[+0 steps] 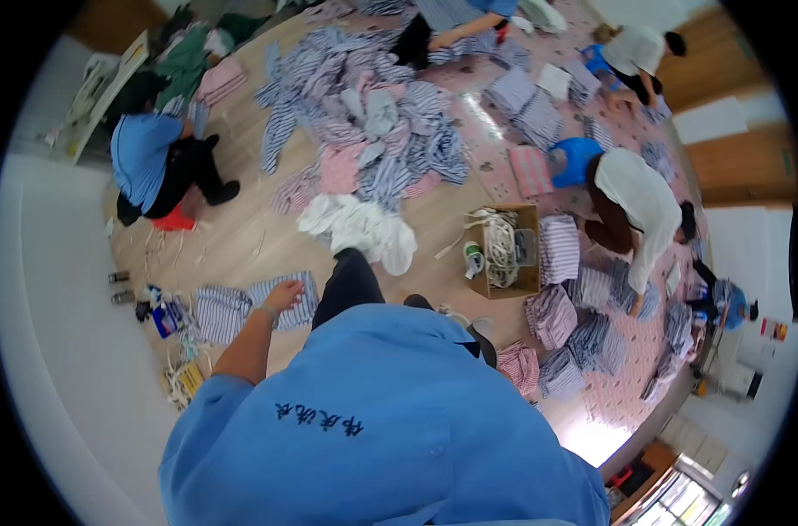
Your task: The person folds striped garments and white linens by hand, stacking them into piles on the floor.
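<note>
My left hand (pixel 283 296) reaches out to the left of my body with a band at the wrist. Its fingers are loosely bent and somewhat apart, with nothing seen between them. It is over folded blue-and-white striped cloth (pixel 298 309) on the floor, but whether it touches the cloth I cannot tell. Another folded striped piece (pixel 222 314) lies just left of that one. White cloth (pixel 359 230) is heaped on the floor in front of my legs. My right hand is out of sight, as is most of my right arm.
Ahead lies a big heap of striped garments (pixel 373 114). A cardboard box (pixel 529 279) of white straps stands to the right, near folded stacks (pixel 559 250). One person (pixel 149 158) sits at left; another (pixel 640 197) bends at right. Small items (pixel 167 320) lie at left.
</note>
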Available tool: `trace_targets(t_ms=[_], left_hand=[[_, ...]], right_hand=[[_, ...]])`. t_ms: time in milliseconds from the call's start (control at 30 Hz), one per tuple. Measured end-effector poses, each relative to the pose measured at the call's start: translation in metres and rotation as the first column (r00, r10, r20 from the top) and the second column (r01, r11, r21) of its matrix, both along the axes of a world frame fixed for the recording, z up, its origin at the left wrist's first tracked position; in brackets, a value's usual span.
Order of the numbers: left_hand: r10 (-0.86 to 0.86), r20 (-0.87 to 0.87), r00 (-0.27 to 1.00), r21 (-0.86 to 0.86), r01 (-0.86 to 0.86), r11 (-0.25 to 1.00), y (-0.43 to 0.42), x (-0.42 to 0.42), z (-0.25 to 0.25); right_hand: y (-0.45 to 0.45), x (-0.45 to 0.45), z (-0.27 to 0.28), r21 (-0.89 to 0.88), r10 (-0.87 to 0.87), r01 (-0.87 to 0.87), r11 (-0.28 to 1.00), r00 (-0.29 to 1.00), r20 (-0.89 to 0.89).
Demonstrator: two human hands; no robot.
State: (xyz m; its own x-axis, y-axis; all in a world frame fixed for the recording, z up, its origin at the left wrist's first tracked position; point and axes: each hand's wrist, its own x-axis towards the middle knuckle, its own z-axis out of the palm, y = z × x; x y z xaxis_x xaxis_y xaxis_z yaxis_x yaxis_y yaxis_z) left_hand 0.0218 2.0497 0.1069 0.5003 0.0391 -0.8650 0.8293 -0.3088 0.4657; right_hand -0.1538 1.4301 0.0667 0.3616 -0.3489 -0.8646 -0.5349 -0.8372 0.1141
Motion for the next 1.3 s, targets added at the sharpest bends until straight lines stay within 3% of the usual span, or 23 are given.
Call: trace_targets(t_ms=[100,167,300,367,433,567,633,667,700,767,800,900,1067,1133,1300], left_hand=[[0.033,0.014,0.999,0.024,-0.034,0.999,0.019,0.053,-0.001],[-0.154,0.006,0.988,-0.014,0.154,0.988,0.043,0.087,-0.012],[-0.099,0.016,0.995,-0.045,0.099,0.994,0.103,0.149,0.002],[0.112,0.004,0.994,-0.031,-0.112,0.993,0.125,0.172,0.012],[0.161,-0.003,0.987,-0.009,-0.161,0.987,0.157,0.192,0.006],[0.357,-0.022,0.934,0.053,-0.355,0.933,0.181,0.214,0.008],[0.363,-0.043,0.931,0.052,-0.361,0.931,0.183,0.223,0.006],[0.305,-0.075,0.949,0.041,-0.303,0.952,0.183,0.225,0.003],[0.246,-0.103,0.964,0.029,-0.244,0.969,0.182,0.23,0.002],[0.177,-0.114,0.978,0.038,-0.173,0.984,0.174,0.239,0.006],[0.124,-0.138,0.983,0.036,-0.12,0.992,0.17,0.246,0.007],[0.03,-0.156,0.987,0.021,-0.027,0.999,0.167,0.263,-0.002],[0.097,-0.117,0.988,0.025,-0.095,0.995,0.138,0.332,0.013],[0.048,-0.07,0.996,0.013,-0.047,0.999,0.123,0.36,0.016],[-0.041,0.0,0.999,0.004,0.041,0.999,0.092,0.42,0.036]], right_hand=[[0.038,0.052,0.01,-0.022,-0.035,0.032,0.999,0.991,-0.13],[0.06,0.084,0.02,-0.045,-0.066,0.059,0.997,0.979,-0.192],[0.092,0.129,0.032,-0.078,-0.082,0.063,0.995,0.958,-0.276],[0.102,0.144,0.038,-0.05,-0.009,-0.004,0.999,0.967,-0.256],[0.122,0.169,0.052,-0.081,-0.479,0.476,0.876,0.837,-0.263],[0.153,0.209,0.047,0.017,-0.519,0.535,0.845,0.827,-0.215],[0.161,0.232,0.033,0.06,-0.727,0.749,0.66,0.657,-0.197],[0.173,0.252,0.049,0.062,-0.73,0.752,0.657,0.654,-0.199],[0.202,0.292,0.095,0.091,-0.608,0.613,0.785,0.79,-0.079],[0.223,0.335,0.126,0.097,-0.463,0.458,0.884,0.885,0.041],[0.223,0.348,0.127,0.071,-0.418,0.417,0.906,0.909,-0.012],[0.207,0.36,0.118,0.046,-0.34,0.345,0.937,0.936,-0.09],[0.172,0.383,0.075,0.04,-0.209,0.216,0.976,0.968,-0.136],[0.159,0.386,0.057,0.039,-0.029,0.032,0.999,0.997,-0.076],[0.149,0.385,0.033,0.056,-0.072,0.078,0.995,0.991,-0.11]])
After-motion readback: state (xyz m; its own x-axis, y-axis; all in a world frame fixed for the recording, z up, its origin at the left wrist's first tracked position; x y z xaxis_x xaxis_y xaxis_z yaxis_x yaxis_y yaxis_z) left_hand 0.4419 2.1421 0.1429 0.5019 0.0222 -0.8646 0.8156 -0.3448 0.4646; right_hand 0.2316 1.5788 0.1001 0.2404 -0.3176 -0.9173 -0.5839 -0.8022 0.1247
